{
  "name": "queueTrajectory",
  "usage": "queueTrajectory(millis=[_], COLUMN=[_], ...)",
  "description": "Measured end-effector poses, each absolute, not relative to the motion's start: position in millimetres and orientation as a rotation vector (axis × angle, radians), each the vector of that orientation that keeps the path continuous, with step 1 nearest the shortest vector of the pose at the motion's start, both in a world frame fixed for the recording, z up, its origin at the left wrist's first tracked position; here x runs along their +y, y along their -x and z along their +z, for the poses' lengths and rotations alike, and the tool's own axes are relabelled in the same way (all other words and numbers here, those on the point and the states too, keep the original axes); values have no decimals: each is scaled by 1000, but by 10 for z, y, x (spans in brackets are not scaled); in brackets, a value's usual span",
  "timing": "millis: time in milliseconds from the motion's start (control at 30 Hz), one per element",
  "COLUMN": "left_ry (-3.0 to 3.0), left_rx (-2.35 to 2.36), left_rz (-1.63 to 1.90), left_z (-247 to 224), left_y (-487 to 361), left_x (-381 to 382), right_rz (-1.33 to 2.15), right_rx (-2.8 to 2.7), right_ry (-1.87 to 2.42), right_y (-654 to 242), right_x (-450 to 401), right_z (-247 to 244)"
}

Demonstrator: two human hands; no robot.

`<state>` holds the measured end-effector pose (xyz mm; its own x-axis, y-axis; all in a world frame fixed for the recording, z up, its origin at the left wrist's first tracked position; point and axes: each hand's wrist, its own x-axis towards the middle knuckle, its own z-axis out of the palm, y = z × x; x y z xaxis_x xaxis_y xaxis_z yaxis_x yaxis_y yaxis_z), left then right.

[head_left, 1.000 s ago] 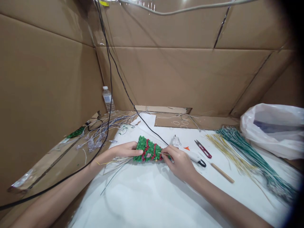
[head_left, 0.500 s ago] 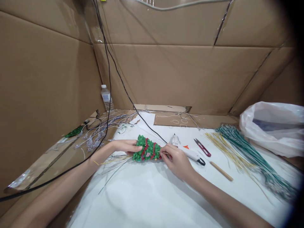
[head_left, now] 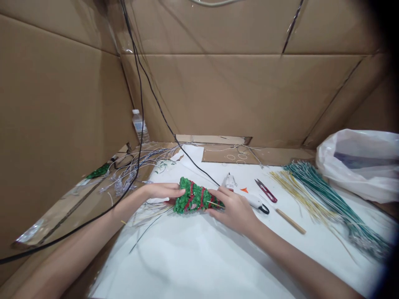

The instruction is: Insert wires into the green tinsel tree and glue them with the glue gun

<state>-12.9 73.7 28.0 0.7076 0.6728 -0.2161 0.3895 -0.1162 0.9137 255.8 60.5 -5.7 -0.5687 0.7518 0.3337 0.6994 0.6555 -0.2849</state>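
holding: green beaded tree shape (head_left: 195, 197) with red bands, between both hands, over the white-covered desk (head_left: 187, 257). left hand (head_left: 163, 192), grip closed on its left end. right hand (head_left: 232, 211), grip closed on its right end; thin stick (head_left: 215, 204) across it. nearby: white glue gun (head_left: 252, 200), red snips (head_left: 266, 190), wooden rod (head_left: 290, 221), green wire bundle (head_left: 330, 203).

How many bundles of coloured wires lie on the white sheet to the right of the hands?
2: a yellow bundle and, just right of it, a green bundle, both on the white sheet.
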Motion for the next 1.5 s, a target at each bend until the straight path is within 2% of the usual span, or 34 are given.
queueTrajectory(millis=[167, 433, 667, 867, 1500], left_ry=[-1684, -1653, -1505, -1170, -1366], left_rx=[827, 886, 1033, 1007, 924], left_rz=[175, 185, 311, 271, 180], left_z=[283, 270, 240, 248, 445], left_y=[144, 204, 195, 131, 423], left_x=[762, 779, 728, 640, 484], right_rz=[83, 21, 303, 582, 578], right_rx=[-2417, -2486, -2474, -2490, -2503], right_ry=[1061, 993, 1044, 994, 995], right_y=[-2562, -2545, -2565, -2620, -2651], right_x=[623, 643, 604, 551, 530], right_z=[-86, -101, 15, 110, 142])
